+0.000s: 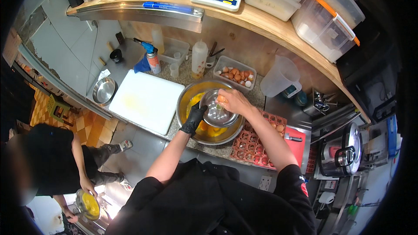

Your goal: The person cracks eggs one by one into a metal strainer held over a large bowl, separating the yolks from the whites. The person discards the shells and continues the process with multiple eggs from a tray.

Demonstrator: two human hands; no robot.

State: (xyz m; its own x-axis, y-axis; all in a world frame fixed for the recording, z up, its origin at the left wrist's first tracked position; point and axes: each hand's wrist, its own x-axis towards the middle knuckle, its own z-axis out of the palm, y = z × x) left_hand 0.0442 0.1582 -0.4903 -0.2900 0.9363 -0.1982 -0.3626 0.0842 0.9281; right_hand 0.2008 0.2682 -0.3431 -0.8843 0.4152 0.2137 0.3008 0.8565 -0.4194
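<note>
My left hand [193, 119], in a black glove, grips the rim of a small metal bowl [217, 115]. This bowl is over a large metal mixing bowl [240, 129] that holds yellow egg and yolks [212, 131]. Bare and curled, my right hand [233, 101] holds a brown egg [222, 99] above the small bowl; clear egg white seems to hang below it. Whether the shell is whole or broken is hard to tell. Under my right forearm lies a reddish egg tray [251, 140] with a few eggs [279, 128] at its right side.
A plastic tub of eggshells [236, 75] stands behind the mixing bowl. Left are a white cutting board [147, 101], a blow torch [152, 57] and a squeeze bottle [199, 58]. A knife [294, 138] lies on a red board [298, 153]. Another person [49, 160] holds a container of yellow liquid [89, 205].
</note>
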